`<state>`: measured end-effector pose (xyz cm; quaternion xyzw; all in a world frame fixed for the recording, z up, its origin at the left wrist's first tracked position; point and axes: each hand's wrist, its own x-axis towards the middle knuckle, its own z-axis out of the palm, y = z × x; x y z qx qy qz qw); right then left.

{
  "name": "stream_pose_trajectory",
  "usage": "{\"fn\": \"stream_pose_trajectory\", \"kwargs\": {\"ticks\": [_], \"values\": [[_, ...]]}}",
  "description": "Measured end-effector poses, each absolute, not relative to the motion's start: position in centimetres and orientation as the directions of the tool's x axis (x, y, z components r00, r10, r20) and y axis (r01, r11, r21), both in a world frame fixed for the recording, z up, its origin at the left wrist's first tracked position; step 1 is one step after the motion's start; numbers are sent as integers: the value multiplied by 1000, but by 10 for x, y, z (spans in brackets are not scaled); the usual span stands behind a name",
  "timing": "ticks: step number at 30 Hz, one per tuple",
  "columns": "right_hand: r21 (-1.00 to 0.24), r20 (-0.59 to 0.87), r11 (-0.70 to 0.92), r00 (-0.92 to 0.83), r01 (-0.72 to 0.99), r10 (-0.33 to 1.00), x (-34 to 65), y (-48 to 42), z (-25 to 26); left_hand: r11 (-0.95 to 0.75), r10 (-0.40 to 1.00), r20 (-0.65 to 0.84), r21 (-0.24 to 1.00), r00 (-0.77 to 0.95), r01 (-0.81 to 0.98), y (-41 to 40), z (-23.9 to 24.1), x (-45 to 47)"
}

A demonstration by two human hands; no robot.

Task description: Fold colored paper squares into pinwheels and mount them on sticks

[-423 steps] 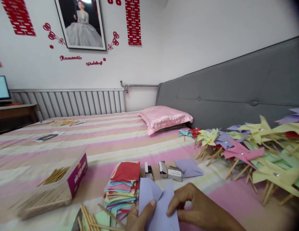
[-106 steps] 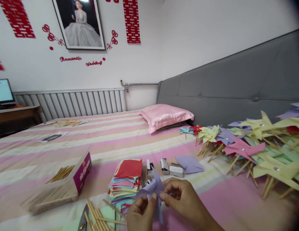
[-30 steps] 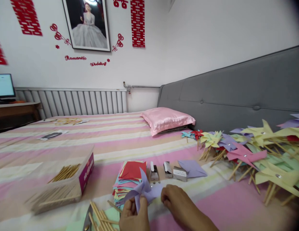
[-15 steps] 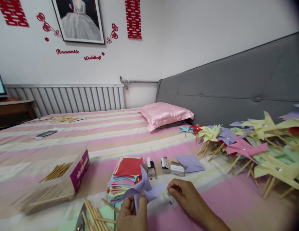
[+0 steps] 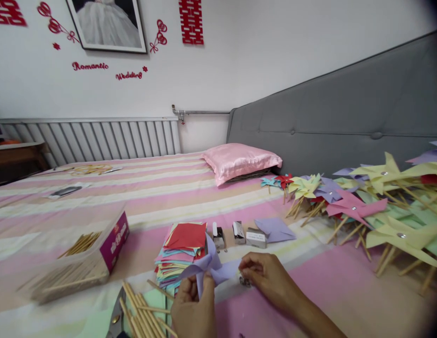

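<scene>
My left hand (image 5: pixel 195 303) is closed, pinching a purple paper pinwheel (image 5: pixel 207 268) at its folded centre. Just right of its blades is my right hand (image 5: pixel 265 272), thumb and forefinger pressed together at small shiny metal thumbtacks (image 5: pixel 244 281); their exact number and grip are partly hidden. Behind the pinwheel rises a stack of coloured paper squares (image 5: pixel 186 235), red on top. Close to my left hand, wooden sticks (image 5: pixel 141 310) lie on green paper beside scissors (image 5: pixel 116 317).
Small boxes (image 5: pixel 256 238) stand near a purple paper sheet (image 5: pixel 276 230). On the left is a clear tub (image 5: pixel 114 244) of sticks. Finished pinwheels (image 5: pixel 357 206) crowd the right side by the grey headboard (image 5: pixel 331 117). A pink pillow (image 5: pixel 241 159) lies behind on the striped bed.
My right hand has shifted slightly left, its fingertips now at the thumbtacks close to the pinwheel. The left hand keeps its hold. The camera view has tilted a little downward.
</scene>
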<state>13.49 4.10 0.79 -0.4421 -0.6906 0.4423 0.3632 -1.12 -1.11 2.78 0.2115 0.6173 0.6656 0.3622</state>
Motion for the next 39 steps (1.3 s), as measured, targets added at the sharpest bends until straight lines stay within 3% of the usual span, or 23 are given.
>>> {"fn": "stream_pose_trajectory", "kwargs": {"ticks": [3,7,11,19,28,39], "values": [[-912,129,260,-380,317,916,134,36,21,14,749,-181,966,-638,-257,-11,27,-13],[-790,219,445,-484,422,847,134,23,31,-8,736,-172,965,-655,-262,-12,28,-14],[-822,-5,347,-615,451,788,131,11,17,6,738,-149,977,-658,-215,-12,27,-15],[-838,-48,351,-696,418,716,124,4,5,-13,776,-185,951,-603,-309,-9,22,-16],[-785,-68,283,-531,551,845,122,3,2,-5,812,-170,955,-559,-298,-8,13,-20],[-738,-10,392,-590,549,807,117,6,14,-7,829,-178,945,-530,-328,-5,9,-22]]}}
